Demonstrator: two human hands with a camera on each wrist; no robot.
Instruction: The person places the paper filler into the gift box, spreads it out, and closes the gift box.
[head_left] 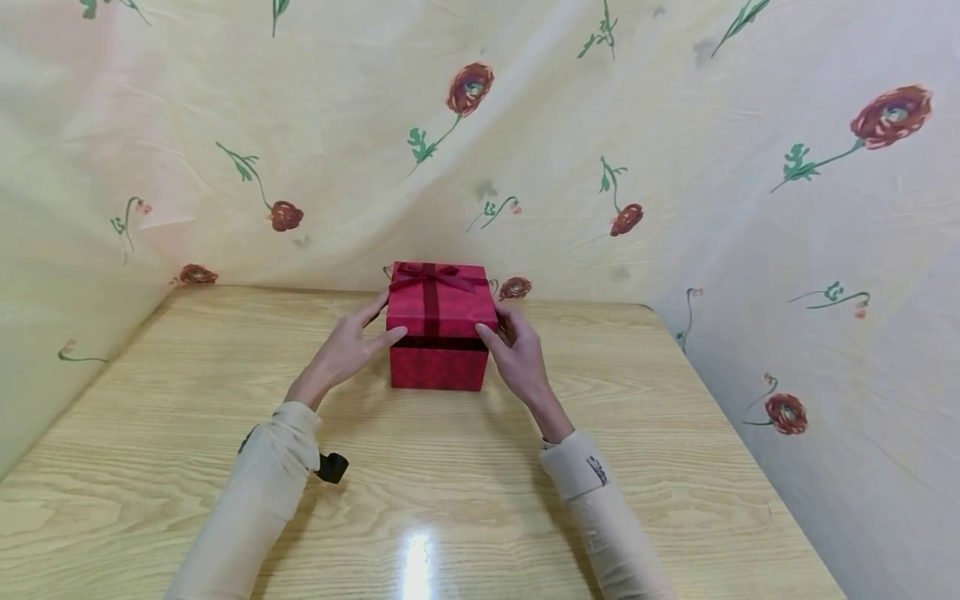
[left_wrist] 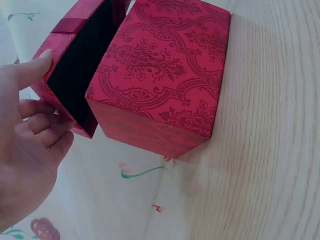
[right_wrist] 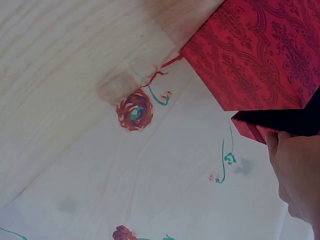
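Note:
A red patterned gift box (head_left: 438, 368) stands at the back of the table, close to the floral cloth. Its lid (head_left: 408, 310), with a dark red ribbon and bow on top, is raised off the base, leaving a dark gap along the front. My left hand (head_left: 347, 348) grips the lid's left side, thumb at the front edge. In the left wrist view its fingers curl at the lid's rim, and the black inside shows. On the opposite side, my right hand (head_left: 522, 357) holds the lid with its thumb at the front corner. The inside of the base is hidden.
The wood-grain table (head_left: 450, 475) spreads out in front of the box. Cream cloth (head_left: 345, 142) printed with red flowers hangs behind it and at both sides. A small black object (head_left: 332, 467) shows by the left cuff.

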